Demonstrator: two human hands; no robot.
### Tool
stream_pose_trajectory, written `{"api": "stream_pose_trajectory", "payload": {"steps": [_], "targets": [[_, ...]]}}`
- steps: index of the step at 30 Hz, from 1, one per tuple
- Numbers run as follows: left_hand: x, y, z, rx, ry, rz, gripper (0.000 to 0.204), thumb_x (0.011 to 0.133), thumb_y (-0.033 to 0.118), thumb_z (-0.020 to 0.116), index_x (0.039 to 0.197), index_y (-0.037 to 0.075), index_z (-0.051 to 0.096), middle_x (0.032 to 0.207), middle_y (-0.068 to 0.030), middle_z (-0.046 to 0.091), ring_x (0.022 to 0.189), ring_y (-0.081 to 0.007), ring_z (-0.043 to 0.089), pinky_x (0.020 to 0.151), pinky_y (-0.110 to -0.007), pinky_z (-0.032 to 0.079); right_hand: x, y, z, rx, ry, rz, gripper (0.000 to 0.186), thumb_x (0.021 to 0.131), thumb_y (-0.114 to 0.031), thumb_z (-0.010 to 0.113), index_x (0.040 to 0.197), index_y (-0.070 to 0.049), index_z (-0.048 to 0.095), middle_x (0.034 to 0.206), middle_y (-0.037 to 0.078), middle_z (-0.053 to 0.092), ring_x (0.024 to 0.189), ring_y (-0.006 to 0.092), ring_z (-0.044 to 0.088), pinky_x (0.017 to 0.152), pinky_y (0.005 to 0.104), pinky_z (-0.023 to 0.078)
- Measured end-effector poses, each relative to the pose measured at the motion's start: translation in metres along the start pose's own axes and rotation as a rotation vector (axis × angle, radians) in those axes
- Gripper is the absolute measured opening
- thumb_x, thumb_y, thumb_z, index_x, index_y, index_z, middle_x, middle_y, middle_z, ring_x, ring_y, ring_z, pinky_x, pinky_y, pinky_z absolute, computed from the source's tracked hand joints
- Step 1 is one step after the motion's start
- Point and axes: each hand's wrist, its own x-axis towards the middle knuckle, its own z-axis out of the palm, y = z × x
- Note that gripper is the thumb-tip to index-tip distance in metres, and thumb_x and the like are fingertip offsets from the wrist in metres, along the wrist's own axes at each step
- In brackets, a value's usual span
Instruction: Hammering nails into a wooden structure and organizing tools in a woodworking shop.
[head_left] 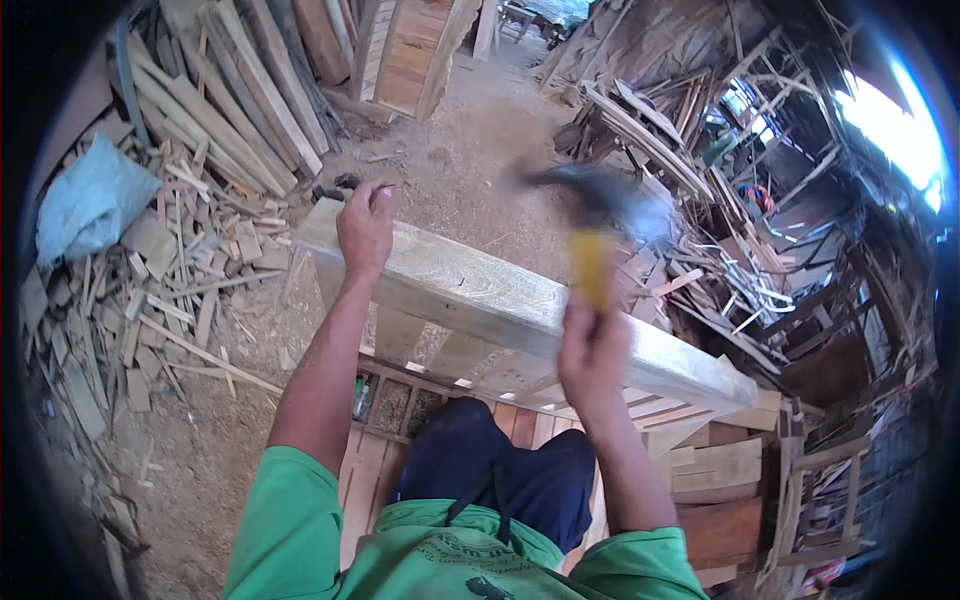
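In front of me runs a thick pale wooden rail [480,280], slanting from upper left to lower right, with slats [455,358] below it. At its left end my left hand [365,232] rests on the top, thumb and fingers pinched together; whatever they hold is too small to name. My right hand [596,355] grips a claw hammer [592,268] by its yellow handle, raised above the rail. Motion blurs the hammer's dark head. A small dark object [347,181] shows just beyond the rail's left end.
A divided wooden tray [393,407] of small pieces sits by my legs, over reddish slats. Wood offcuts [190,260] and a pale plastic sack [95,197] lie left. Long boards [245,90] lean behind them. Scrap wood [740,240] heaps up on the right. Sawdust covers the floor [230,440].
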Motion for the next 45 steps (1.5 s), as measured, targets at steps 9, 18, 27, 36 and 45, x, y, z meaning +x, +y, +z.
{"api": "stream_pose_trajectory", "payload": {"steps": [9, 18, 27, 36, 45], "targets": [[0.026, 0.005, 0.045, 0.068, -0.768, -0.07, 0.029, 0.097, 0.026, 0.06, 0.118, 0.008, 0.069, 0.092, -0.0107, 0.073, 0.085, -0.0193, 0.069, 0.08, -0.036, 0.053, 0.001, -0.04, -0.027, 0.034, 0.01, 0.23, 0.065, 0.1, -0.011, 0.057, 0.16, -0.017, 0.033, 0.098, 0.025, 0.071, 0.069, 0.0293, 0.069, 0.066, 0.0389, 0.053], [0.025, 0.046, 0.119, 0.508, -1.61, -0.235, 0.03, 0.083, 0.02, 0.066, 0.106, 0.003, 0.075, 0.103, -0.0129, 0.075, 0.084, -0.026, 0.073, 0.078, -0.045, 0.057, -0.04, 0.013, 0.011, -0.199, -0.309, 0.169, 0.059, 0.103, -0.012, 0.053, 0.159, -0.019, 0.034, 0.073, 0.016, 0.06, 0.059, 0.0166, 0.058, 0.057, 0.0342, 0.05], [0.037, -0.009, 0.141, 0.366, -1.811, -0.441, 0.025, 0.084, 0.018, 0.065, 0.102, 0.004, 0.076, 0.094, -0.0116, 0.076, 0.076, -0.0238, 0.072, 0.073, -0.043, 0.057, 0.009, -0.047, -0.029, 0.3, 0.401, 0.071, 0.065, 0.108, -0.014, 0.046, 0.163, -0.009, 0.012, 0.066, 0.001, 0.05, 0.054, 0.0095, 0.046, 0.048, 0.0234, 0.036], [0.037, -0.073, 0.142, 0.368, -1.865, -0.505, 0.022, 0.087, 0.017, 0.064, 0.1, 0.003, 0.075, 0.094, -0.0092, 0.075, 0.076, -0.0209, 0.07, 0.073, -0.039, 0.057, -0.048, -0.009, 0.02, 0.045, -0.374, 0.42, 0.062, 0.102, -0.01, 0.056, 0.158, -0.002, 0.029, 0.091, 0.013, 0.074, 0.058, 0.0183, 0.06, 0.059, 0.0349, 0.051], [0.047, -0.051, 0.141, 0.317, -1.87, -0.516, 0.02, 0.09, 0.016, 0.063, 0.098, 0.002, 0.075, 0.094, -0.0067, 0.074, 0.077, -0.018, 0.069, 0.073, -0.036, 0.056, -0.045, -0.007, 0.018, 0.022, -0.064, 0.199, 0.068, 0.096, -0.008, 0.059, 0.159, -0.016, 0.033, 0.104, 0.023, 0.07, 0.076, 0.0375, 0.07, 0.065, 0.0454, 0.056]]}}
